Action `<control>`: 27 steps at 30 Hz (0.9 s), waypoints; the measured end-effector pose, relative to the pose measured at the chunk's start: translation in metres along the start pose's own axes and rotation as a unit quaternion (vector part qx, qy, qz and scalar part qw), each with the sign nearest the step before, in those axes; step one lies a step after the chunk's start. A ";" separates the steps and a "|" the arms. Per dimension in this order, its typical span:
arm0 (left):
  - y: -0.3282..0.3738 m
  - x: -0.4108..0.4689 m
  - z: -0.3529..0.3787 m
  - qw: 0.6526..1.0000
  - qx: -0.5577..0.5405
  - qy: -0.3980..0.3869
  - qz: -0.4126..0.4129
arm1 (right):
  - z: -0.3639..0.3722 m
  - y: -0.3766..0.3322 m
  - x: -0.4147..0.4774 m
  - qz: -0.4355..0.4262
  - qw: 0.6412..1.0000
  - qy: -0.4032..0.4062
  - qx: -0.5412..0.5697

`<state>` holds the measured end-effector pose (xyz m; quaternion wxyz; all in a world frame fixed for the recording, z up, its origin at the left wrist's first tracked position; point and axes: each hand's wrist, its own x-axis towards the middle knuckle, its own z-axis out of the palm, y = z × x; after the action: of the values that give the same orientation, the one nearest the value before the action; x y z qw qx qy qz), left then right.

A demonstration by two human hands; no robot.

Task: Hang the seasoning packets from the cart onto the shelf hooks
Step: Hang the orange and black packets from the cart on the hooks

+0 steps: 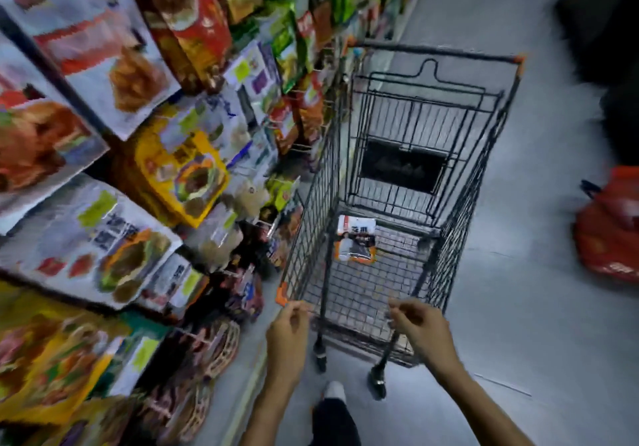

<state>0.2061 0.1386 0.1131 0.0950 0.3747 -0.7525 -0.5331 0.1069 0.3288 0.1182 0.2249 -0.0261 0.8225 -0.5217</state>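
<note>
A black wire shopping cart stands in the aisle ahead of me. A white and orange seasoning packet lies flat on its floor near the left wall. My left hand hovers by the cart's near left corner, fingers loosely curled, holding nothing. My right hand hangs over the near right edge, also loosely curled and empty. Rows of seasoning packets hang from the shelf hooks on my left. The picture is blurred.
Shelving packed with colourful packets fills the whole left side. A red bag sits on the floor at the right, with a dark shape above it. Grey floor runs to the right of the cart. My shoe shows below.
</note>
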 end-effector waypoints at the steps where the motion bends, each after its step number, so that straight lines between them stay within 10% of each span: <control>1: 0.003 0.021 0.005 1.000 0.009 -0.008 0.009 | 0.000 0.001 0.015 0.008 1.000 0.011 0.001; 14: 0.025 0.287 0.066 0.986 0.161 -0.028 0.026 | 0.048 0.059 0.256 0.115 0.988 0.092 0.044; 27: -0.013 0.350 0.107 0.976 0.196 -0.008 0.093 | 0.148 0.180 0.414 0.172 0.964 0.126 -0.161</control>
<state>-0.0911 -0.0177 -0.0327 0.0626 0.3107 -0.8747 -0.3667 -0.1715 0.1699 -0.2326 0.1985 0.1457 0.9096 -0.3346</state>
